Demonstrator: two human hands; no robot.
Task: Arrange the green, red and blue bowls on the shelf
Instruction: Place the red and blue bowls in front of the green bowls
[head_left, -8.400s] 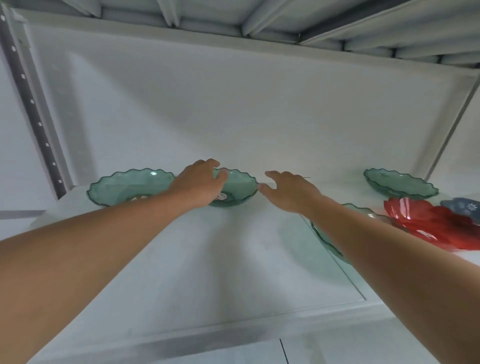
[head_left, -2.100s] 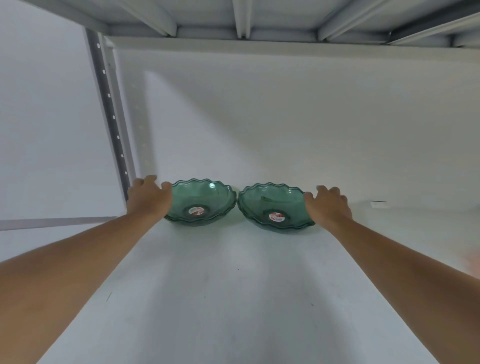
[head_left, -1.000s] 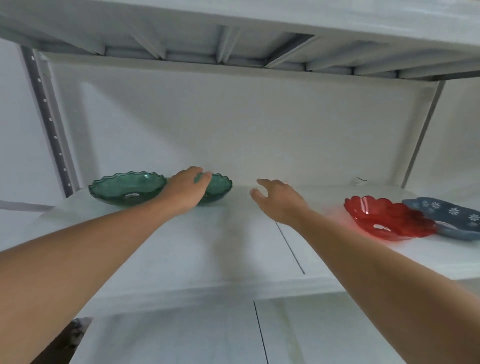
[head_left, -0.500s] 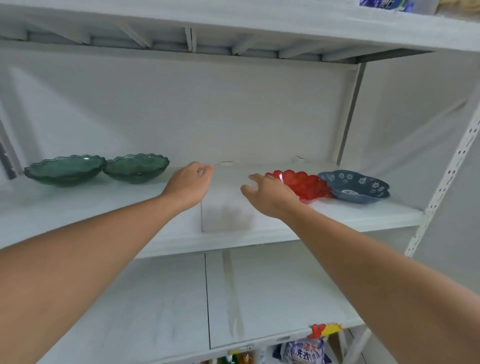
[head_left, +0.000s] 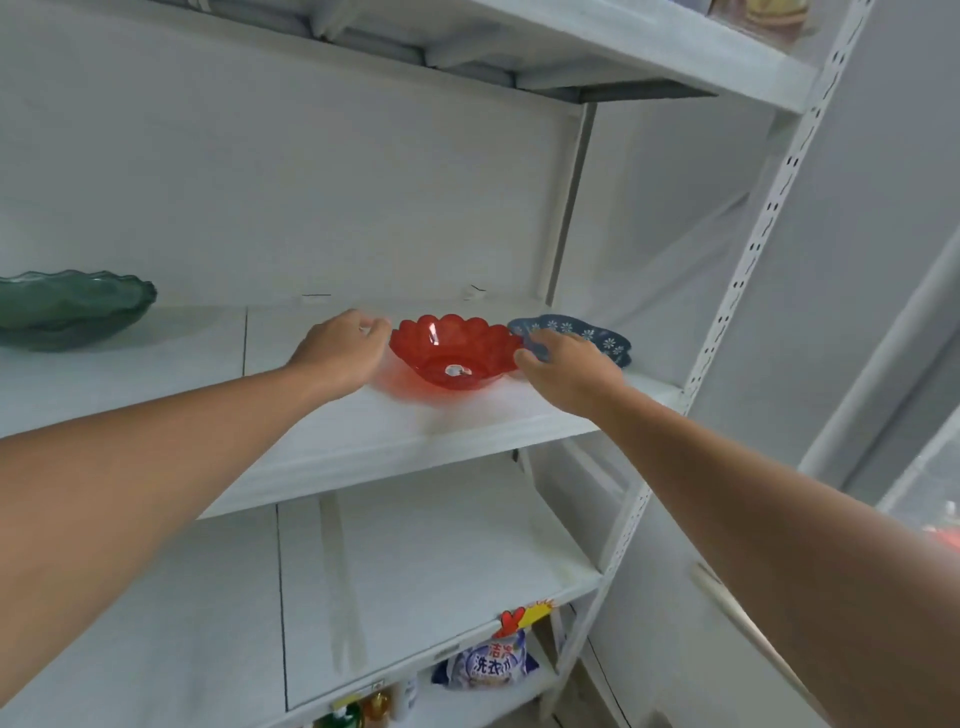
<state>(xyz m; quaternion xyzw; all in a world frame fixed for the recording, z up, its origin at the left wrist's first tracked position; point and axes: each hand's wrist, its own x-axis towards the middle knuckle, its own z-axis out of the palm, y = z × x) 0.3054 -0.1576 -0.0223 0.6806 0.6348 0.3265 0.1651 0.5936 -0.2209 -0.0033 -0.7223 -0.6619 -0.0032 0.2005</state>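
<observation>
On the white shelf board (head_left: 363, 441) a red scalloped bowl (head_left: 452, 348) stands towards the right, and a blue flower-patterned bowl (head_left: 587, 332) touches its right side. My left hand (head_left: 337, 353) is at the red bowl's left rim with its fingers apart, just short of touching. My right hand (head_left: 566, 371) is at the red bowl's right rim, thumb against it, and covers the blue bowl's near edge; whether its hidden fingers grip is unclear. A green wavy-rimmed bowl (head_left: 72, 306) sits far left, cut off by the frame edge.
A perforated white upright (head_left: 727, 312) bounds the shelf on the right. Another shelf board (head_left: 623, 47) hangs overhead. Below is a bare white shelf (head_left: 415, 571), and under that a detergent bag (head_left: 488, 662) and small bottles (head_left: 358, 714).
Both hands have moved right from the green bowls to either side of the red bowl. My view has swung right, so only one green bowl shows at the left edge.
</observation>
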